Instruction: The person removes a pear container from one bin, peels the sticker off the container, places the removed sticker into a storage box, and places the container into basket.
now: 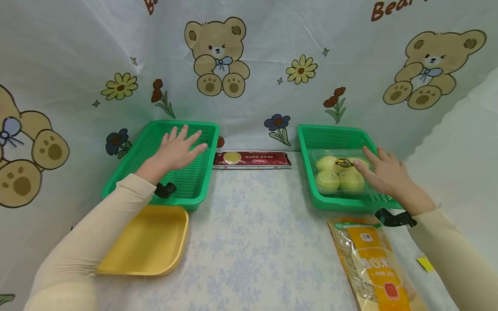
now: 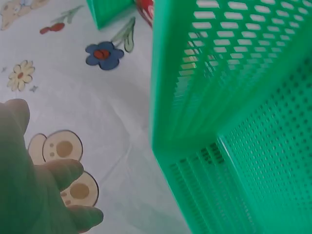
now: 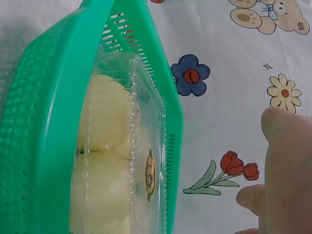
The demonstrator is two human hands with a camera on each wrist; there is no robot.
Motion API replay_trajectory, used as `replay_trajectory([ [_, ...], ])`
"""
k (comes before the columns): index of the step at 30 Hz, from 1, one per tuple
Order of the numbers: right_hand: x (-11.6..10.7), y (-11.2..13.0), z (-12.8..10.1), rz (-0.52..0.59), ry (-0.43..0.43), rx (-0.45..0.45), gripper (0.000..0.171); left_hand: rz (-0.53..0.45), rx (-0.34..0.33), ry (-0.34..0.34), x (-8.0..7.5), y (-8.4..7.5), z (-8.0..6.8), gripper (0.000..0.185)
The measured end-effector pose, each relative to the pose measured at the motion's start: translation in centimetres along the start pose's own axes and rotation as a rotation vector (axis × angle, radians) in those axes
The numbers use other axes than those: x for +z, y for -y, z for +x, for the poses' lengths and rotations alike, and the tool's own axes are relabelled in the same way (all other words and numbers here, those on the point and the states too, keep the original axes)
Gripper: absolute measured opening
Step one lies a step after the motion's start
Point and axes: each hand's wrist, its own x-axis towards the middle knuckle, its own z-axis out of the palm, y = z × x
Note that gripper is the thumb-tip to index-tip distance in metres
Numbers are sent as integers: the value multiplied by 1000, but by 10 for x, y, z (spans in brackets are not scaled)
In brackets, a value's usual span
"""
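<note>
My left hand [image 1: 173, 151] hovers over the left green basket [image 1: 206, 172] with its fingers spread, holding nothing. In the left wrist view the fingers [image 2: 63, 173] stand beside the basket's rim, apart from it. My right hand [image 1: 385, 172] is above the right edge of the right green basket [image 1: 323, 202], fingers straight, also holding nothing. Inside that basket lies a clear plastic box of round, pale yellow-green fruit [image 1: 328, 180] with a dark and gold label. The right wrist view shows the box [image 3: 105, 190] tilted against the basket wall, away from my fingers [image 3: 251, 199].
Between the baskets, a dark red packet [image 1: 268, 160] lies against the patterned backdrop. A yellow tray [image 1: 155, 242] sits in front of the left basket, partly under my left forearm. An orange and clear bag of noodles [image 1: 375, 268] lies in front of the right basket.
</note>
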Motion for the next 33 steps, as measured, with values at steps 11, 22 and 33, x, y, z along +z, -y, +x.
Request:
replay_trajectory([
  [11,6,-9,-8,56,12,-16,80,-92,121,-19,26,-35,1,63],
  [22,14,-31,-14,130,15,62,81,-207,271,-2,58,-116,23,63],
  [33,19,-50,-21,225,18,223,83,-393,344,58,98,-184,55,64],
])
